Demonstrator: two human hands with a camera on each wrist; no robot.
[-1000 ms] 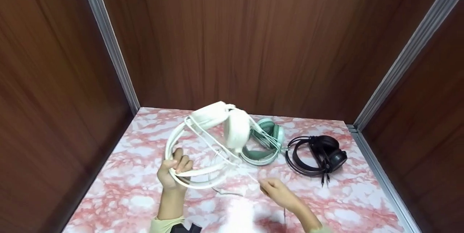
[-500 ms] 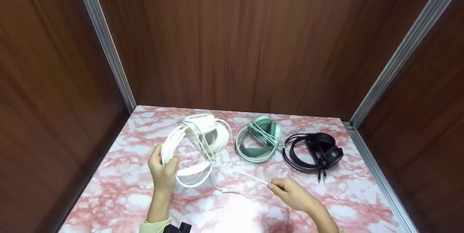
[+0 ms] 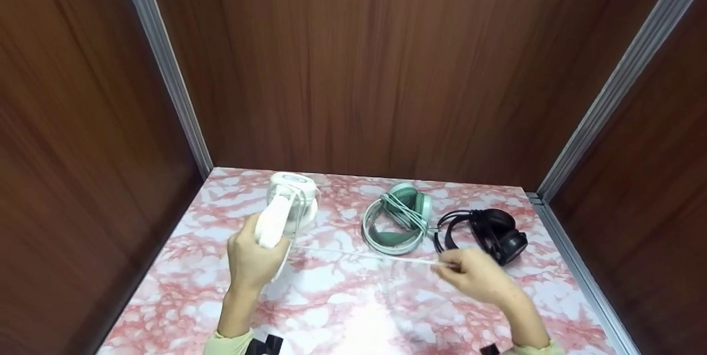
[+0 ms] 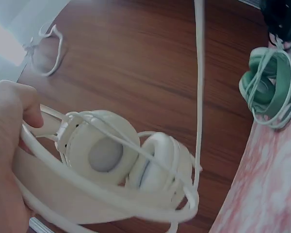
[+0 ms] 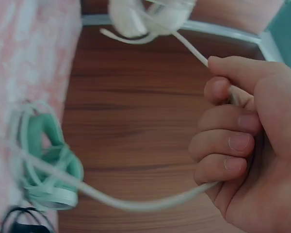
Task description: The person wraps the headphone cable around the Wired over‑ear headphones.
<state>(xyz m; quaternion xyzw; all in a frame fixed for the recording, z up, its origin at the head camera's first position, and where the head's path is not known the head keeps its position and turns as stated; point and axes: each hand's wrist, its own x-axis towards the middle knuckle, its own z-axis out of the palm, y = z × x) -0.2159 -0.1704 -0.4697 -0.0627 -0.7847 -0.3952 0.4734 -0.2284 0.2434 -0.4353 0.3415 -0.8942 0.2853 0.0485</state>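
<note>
My left hand point(image 3: 251, 258) grips the headband of the white headphones point(image 3: 274, 220), holding them up at the left over the table. In the left wrist view both ear cups point(image 4: 104, 150) show, with loops of white cable crossing them. My right hand point(image 3: 478, 277) pinches the white cable point(image 3: 375, 256), which runs nearly straight between the two hands. In the right wrist view the fingers point(image 5: 223, 141) curl round this cable, and a slack length of it sags from below the little finger toward the left.
Green headphones point(image 3: 392, 237) with their cable wound round them lie at the table's centre back. Black headphones point(image 3: 511, 244) lie to their right, partly behind my right hand. The red-and-white marbled table point(image 3: 193, 283) is enclosed by brown wood-grain panels point(image 3: 359, 68).
My right hand has moved right and slightly away, drawing out more white cable. The white headphones have turned and shifted left and down in my left hand.
</note>
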